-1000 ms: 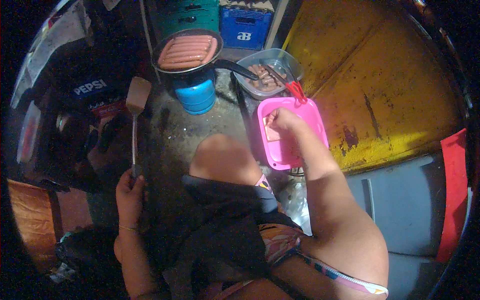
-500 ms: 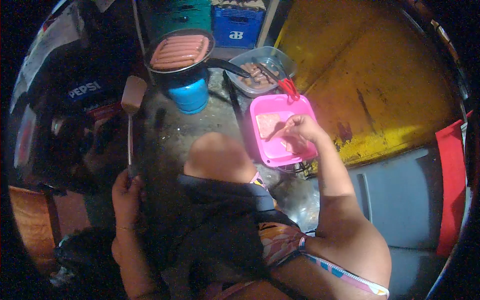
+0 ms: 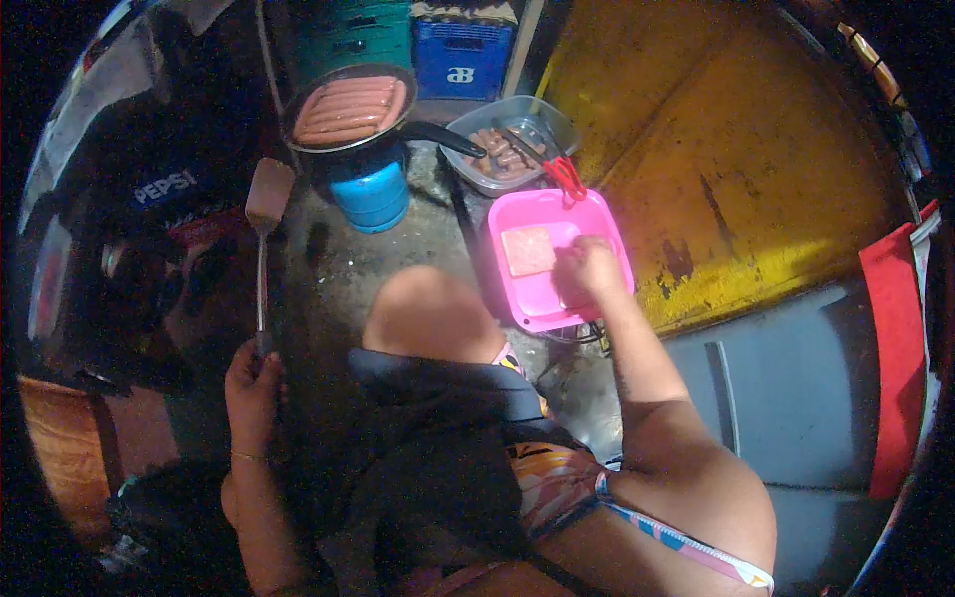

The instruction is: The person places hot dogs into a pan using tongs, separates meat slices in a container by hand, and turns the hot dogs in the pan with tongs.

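Note:
My left hand (image 3: 254, 383) is closed round the dark handle of a spatula (image 3: 269, 191), whose broad head points up at the left. Over the right half of the pink tray (image 3: 507, 308) my right hand (image 3: 594, 265) is closed, fingers down; what it pinches is hidden in shadow. Beside those fingers, a square pinkish slice (image 3: 529, 251) lies flat in the tray's left part. Several long sausages (image 3: 353, 107) fill a black frying pan (image 3: 393, 139) above a small blue gas canister (image 3: 370, 199). Smaller sausage pieces (image 3: 502, 154) lie in a clear plastic container (image 3: 468, 177).
Red-handled tongs (image 3: 563, 179) rest across the container and the tray's back edge. A blue crate (image 3: 461, 60) and a green crate (image 3: 355, 35) stand behind the pan. A worn yellow panel (image 3: 716, 169) borders the tray at right, with a grey surface (image 3: 786, 388) nearer me.
My right hand has moved from the left slice, lifted over the tray's right half, and lowered there. The slice at left is now uncovered. My left hand still holds the spatula.

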A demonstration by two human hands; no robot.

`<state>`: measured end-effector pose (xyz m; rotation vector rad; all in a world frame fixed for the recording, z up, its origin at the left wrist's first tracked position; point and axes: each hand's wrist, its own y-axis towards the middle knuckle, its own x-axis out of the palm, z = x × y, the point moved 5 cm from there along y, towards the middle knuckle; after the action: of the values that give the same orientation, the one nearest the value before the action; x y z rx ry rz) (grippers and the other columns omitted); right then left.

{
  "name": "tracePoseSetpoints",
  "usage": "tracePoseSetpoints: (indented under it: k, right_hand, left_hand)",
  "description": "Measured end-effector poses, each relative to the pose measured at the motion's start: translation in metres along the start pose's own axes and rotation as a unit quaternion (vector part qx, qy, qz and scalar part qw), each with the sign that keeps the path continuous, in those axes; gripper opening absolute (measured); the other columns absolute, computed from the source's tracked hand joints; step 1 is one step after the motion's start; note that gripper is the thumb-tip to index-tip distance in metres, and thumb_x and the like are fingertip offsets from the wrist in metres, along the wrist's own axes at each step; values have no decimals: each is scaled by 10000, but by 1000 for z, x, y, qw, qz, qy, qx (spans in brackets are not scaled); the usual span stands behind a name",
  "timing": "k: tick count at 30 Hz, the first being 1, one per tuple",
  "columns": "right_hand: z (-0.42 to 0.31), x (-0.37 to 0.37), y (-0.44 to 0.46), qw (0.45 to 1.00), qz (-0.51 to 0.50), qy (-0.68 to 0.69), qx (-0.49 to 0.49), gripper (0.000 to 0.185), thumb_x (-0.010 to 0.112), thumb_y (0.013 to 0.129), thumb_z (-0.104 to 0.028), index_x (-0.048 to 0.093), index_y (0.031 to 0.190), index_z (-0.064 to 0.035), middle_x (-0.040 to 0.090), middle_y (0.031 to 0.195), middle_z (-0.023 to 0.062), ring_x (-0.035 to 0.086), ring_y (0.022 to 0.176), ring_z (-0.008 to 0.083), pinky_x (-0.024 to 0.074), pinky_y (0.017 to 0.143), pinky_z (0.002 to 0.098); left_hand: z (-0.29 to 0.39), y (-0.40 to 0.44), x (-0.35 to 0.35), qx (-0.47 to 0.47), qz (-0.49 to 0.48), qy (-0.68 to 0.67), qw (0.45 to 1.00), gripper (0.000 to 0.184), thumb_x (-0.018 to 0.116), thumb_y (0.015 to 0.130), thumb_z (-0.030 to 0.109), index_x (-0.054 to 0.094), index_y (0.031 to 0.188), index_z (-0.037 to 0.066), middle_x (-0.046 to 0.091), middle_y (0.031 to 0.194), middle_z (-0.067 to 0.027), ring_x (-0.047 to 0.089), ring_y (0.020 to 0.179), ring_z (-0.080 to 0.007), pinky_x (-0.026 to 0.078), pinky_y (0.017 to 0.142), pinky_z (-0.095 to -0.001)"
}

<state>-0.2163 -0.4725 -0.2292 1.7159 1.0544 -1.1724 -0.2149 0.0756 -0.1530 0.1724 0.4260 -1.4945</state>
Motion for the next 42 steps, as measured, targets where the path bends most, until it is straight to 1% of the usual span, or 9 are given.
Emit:
tracePoseSetpoints:
  k: [2, 3, 5, 11, 20, 32, 35, 38, 42]
  right_hand:
    - [-41, 12, -2, 994, -99, -1, -37, 274, 649, 767, -262, 661, 1004, -126, 619, 1035, 136, 580, 1002, 330, 455, 877, 427]
    - [-48, 35, 2, 985, -122, -63, -104, 267, 649, 749, -259, 653, 990, -145, 605, 1058, 107, 566, 1049, 301, 421, 909, 461]
    - [-67, 49, 0, 979, -92, -90, -160, 243, 652, 731, -255, 650, 947, -144, 611, 1029, 95, 567, 1056, 273, 392, 916, 505]
    - [-62, 82, 15, 956, -114, -181, -199, 206, 649, 722, -239, 655, 914, -165, 621, 974, 55, 601, 973, 266, 401, 833, 503]
    - [-52, 78, 17, 955, -120, -105, -250, 201, 651, 723, -275, 658, 891, -164, 634, 994, 13, 607, 941, 237, 414, 803, 467]
    - [-66, 68, 6, 938, -122, -145, -290, 173, 594, 788, -250, 666, 903, -143, 648, 970, 63, 615, 915, 280, 437, 814, 436]
    - [-46, 61, 14, 987, -67, -35, -139, 208, 572, 827, -259, 673, 937, -114, 651, 992, 117, 613, 934, 336, 456, 829, 435]
    - [-13, 57, 26, 996, -34, -5, 87, 257, 565, 836, -253, 675, 981, -72, 648, 1013, 187, 610, 965, 364, 468, 856, 419]
    - [4, 65, 27, 980, -110, 88, 141, 285, 578, 804, -217, 673, 1004, -36, 648, 996, 231, 623, 973, 352, 470, 877, 410]
  left_hand:
    - [2, 0, 1, -5, 6, 4, 1000, 278, 599, 889, 115, 544, 1148, 29, 563, 782, 4, 504, 593, -65, 436, 499, -217]
    - [2, 0, 0, -9, 13, 3, 1000, 279, 601, 888, 114, 545, 1148, 30, 566, 790, 4, 506, 601, -65, 438, 505, -218]
    - [-3, 0, -2, -19, 32, -3, 999, 282, 603, 885, 113, 547, 1150, 32, 571, 802, 3, 510, 616, -65, 440, 514, -220]
    - [2, -10, -5, -15, 35, -11, 999, 282, 594, 889, 111, 546, 1154, 29, 572, 797, 5, 507, 614, -66, 428, 508, -223]
    - [6, -7, -7, -59, 9, -31, 998, 255, 594, 907, 170, 537, 1115, 34, 551, 738, 4, 490, 566, -69, 423, 474, -222]
    - [4, -2, 2, -66, 6, -48, 997, 227, 582, 904, 142, 545, 1103, 38, 559, 724, 2, 491, 551, -69, 417, 460, -224]
    - [1, -2, 1, -52, -2, -48, 998, 227, 578, 904, 133, 544, 1105, 32, 559, 730, 1, 489, 551, -67, 414, 461, -222]
    - [5, -5, 3, -65, 6, -38, 997, 226, 575, 905, 127, 543, 1106, 30, 557, 733, 0, 486, 552, -67, 412, 464, -221]
    - [5, -5, 3, -67, 5, -38, 997, 226, 572, 905, 123, 542, 1108, 29, 551, 728, 2, 485, 555, -67, 410, 466, -221]
